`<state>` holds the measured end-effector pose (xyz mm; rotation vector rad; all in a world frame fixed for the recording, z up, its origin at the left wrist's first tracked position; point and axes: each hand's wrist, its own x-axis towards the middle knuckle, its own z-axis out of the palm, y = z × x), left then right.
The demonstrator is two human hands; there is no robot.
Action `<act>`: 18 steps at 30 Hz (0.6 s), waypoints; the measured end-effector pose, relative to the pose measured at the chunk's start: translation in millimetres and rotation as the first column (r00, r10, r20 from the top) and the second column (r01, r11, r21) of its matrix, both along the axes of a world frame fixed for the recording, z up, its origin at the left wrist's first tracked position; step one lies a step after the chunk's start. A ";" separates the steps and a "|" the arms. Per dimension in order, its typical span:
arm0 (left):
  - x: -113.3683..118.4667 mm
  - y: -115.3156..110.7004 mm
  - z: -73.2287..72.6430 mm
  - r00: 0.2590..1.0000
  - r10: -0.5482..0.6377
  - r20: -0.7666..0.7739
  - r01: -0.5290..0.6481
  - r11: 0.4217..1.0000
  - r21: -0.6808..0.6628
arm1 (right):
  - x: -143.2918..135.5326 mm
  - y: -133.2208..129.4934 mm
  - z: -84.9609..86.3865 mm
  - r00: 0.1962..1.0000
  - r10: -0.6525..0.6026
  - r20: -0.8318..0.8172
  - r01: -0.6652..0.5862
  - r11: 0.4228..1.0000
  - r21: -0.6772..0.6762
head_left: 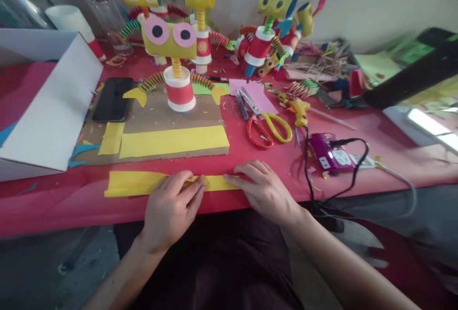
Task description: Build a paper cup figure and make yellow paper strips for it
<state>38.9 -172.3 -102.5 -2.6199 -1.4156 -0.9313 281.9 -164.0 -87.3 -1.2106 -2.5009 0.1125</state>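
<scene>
A long yellow paper strip [132,183] lies along the front edge of the red table, its right part folded narrower. My left hand [173,200] pinches the fold near the strip's middle, thumb and fingers together on the paper. On the strip's right end rests my right hand [263,186], fingers spread and fingertips touching the paper. Behind it, a flat yellow strip [171,141] and a small yellow piece [112,138] lie on brown cardboard [150,121]. A paper-cup figure [179,93] with pink-ringed eyes stands on the cardboard.
Scissors [266,126], a yellow glue gun [300,112] and a purple device [331,152] with cables are at the right. A white box [53,109] and a phone [112,100] are at the left. More cup figures [259,47] and paper scraps line the back.
</scene>
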 end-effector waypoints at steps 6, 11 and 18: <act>-1.5 1.2 1.0 0.998 0.022 -0.053 -0.019 0.998 0.054 | 1.5 0.7 6.2 0.997 -0.073 -0.021 0.072 0.997 -0.020; 0.6 -1.6 7.0 0.988 0.095 -0.119 -0.088 0.994 0.066 | 9.2 -0.5 6.7 0.991 -0.067 0.120 0.066 0.998 0.008; 5.1 -3.0 11.3 0.986 0.111 -0.124 -0.105 0.993 0.052 | 9.2 -10.1 16.9 0.987 -0.160 -0.006 0.160 0.983 0.094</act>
